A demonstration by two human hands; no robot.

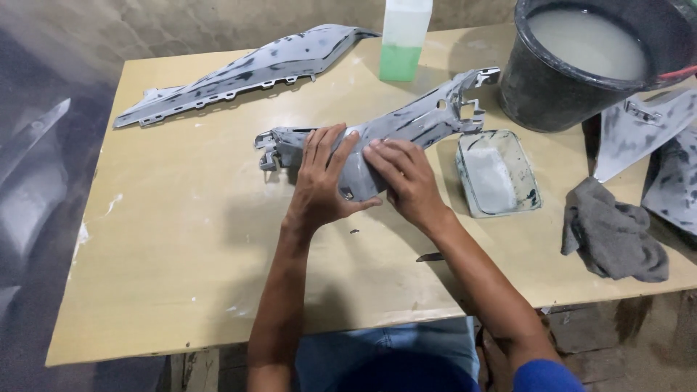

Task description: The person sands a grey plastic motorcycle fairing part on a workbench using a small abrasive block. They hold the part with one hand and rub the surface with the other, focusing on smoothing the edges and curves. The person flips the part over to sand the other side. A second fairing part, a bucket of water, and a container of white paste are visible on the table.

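From the head view I judge I am mid-way through rubbing down the grey plastic fairing panel [392, 127], which lies slantwise across the middle of the wooden table [181, 239], and the next stroke calls for steady pressure along its curved lower edge. My left hand [321, 181] lies spread over the panel, thumb hooked under its rim, pinning it. My right hand [406, 178] presses flat-fingered just beside it, forearms angled inward, the square tray [499, 176] near.
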